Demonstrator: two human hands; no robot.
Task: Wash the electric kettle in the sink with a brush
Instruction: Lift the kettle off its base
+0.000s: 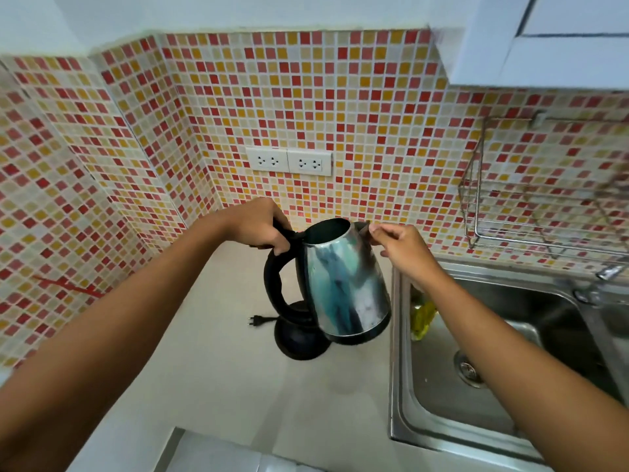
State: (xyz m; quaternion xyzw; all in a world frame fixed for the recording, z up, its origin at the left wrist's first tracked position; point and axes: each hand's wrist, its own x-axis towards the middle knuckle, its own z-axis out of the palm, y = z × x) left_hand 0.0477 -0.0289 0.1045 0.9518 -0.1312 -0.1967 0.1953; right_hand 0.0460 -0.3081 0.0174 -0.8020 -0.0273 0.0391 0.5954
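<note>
A steel electric kettle (347, 284) with a black handle hangs tilted in the air above its round black base (299, 338), its lid open. My left hand (253, 224) grips the top of the handle. My right hand (400, 247) pinches the rim at the spout side. The steel sink (476, 335) lies to the right, and a yellow-green brush-like item (422, 318) leans in its left corner, partly hidden behind my right arm.
The base's black plug (257, 321) lies loose on the pale counter (221, 369). Wall sockets (288, 161) sit on the mosaic tiles behind. A wire rack (531, 212) hangs above the sink, with the tap (609, 270) at the far right.
</note>
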